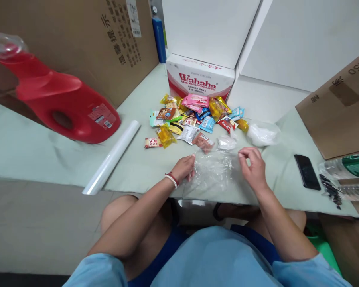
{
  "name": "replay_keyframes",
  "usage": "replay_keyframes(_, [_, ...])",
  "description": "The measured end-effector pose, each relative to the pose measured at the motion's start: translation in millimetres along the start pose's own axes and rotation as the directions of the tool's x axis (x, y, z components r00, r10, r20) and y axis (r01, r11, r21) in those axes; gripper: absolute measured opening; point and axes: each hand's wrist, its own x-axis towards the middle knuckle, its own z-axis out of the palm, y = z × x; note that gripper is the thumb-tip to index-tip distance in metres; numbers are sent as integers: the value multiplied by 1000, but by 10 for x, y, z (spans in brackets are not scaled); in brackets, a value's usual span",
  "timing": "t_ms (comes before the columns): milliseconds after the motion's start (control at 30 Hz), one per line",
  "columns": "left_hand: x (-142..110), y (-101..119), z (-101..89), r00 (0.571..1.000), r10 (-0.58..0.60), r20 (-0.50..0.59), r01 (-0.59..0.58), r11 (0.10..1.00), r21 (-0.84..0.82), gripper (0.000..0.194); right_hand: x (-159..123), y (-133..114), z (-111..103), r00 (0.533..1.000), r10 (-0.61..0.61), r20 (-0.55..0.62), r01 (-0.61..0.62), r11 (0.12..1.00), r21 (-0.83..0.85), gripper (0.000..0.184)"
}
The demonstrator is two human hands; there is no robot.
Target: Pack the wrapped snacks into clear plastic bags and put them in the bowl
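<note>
A clear plastic bag [215, 171] is stretched between my hands, just above the near edge of the cloth-covered table. My left hand [185, 167], with bracelets at the wrist, pinches its left edge. At its upper right corner, my right hand [253, 166] grips the plastic between thumb and fingers. Right behind the bag lies a heap of small wrapped snacks [188, 129] in many colours. A crumpled piece of white plastic [226, 142] and a bundle of white plastic bags [262, 133] lie to the right of the heap.
A Wahaha carton [200, 79] stands behind the snacks. On the left are a white roll [112, 157], a large red jug [68, 103] and a tall cardboard box [77, 40]. On the right are a phone [307, 171], plastic bottles [356, 165] and another cardboard box [338, 103].
</note>
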Motion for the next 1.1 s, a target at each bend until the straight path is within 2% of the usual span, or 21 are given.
replay_keyframes(33, [-19,-3,2,1000,-6,-7,6,1000,20,50,-105,-114,25,992,-90,84,91,996,-13,24])
replay_keyframes(100, [-61,16,-22,1000,13,-4,-13,994,105,52,-342,-265,95,918,-229,324,247,969,-17,31])
replay_keyframes(167, [-93,55,-79,997,71,-4,-68,970,234,49,-582,-275,159,819,-276,503,329,944,-17,38])
replay_keyframes(200, [-103,76,-115,994,107,-21,-96,948,305,47,-692,-233,173,791,-273,547,341,940,-23,39])
replay_keyframes(233, [-109,96,-154,988,148,-52,-118,920,374,45,-791,-173,171,780,-264,568,340,940,-29,41])
replay_keyframes(300, [-113,125,-225,962,240,-126,-143,845,515,42,-947,-39,127,789,-247,563,322,946,-35,42])
replay_keyframes(433, [-165,156,-239,904,357,-237,-97,709,698,29,-1095,78,30,820,-247,517,300,954,-21,40])
replay_keyframes(467, [-202,164,-203,870,413,-268,-112,697,708,25,-1104,66,29,825,-244,509,297,955,-24,39])
replay_keyframes(533, [-303,184,-92,756,593,-278,-254,656,711,17,-1099,8,53,834,-225,504,286,957,-46,36])
replay_keyframes(600, [-421,203,48,628,762,-160,-480,541,690,13,-1068,-74,87,827,-194,527,274,959,-76,36])
replay_keyframes(633, [-474,209,117,594,802,-63,-582,483,654,11,-1044,-117,99,816,-178,549,271,958,-93,37])
replay_keyframes(667, [-518,212,180,579,814,38,-665,445,600,9,-1015,-161,106,801,-161,577,273,955,-113,39])
replay_keyframes(733, [-567,210,281,578,795,184,-759,440,481,8,-936,-251,105,761,-120,637,288,943,-167,41])
replay_keyframes(767, [-574,206,316,586,784,206,-773,465,431,9,-888,-298,103,740,-95,666,301,932,-201,41])
replay_keyframes(800, [-573,202,343,603,777,184,-769,503,394,10,-837,-346,105,719,-70,692,317,918,-237,40])
replay_keyframes(933, [-556,193,418,699,714,-41,-660,666,347,22,-650,-545,212,621,17,783,399,854,-335,37])
replay_keyframes(1000, [-559,191,474,731,680,-53,-610,687,395,33,-603,-640,329,586,40,810,426,834,-349,35])
replay_keyframes(1100, [-514,167,569,772,636,-13,-548,675,495,46,-581,-779,495,603,-16,798,465,820,-335,38])
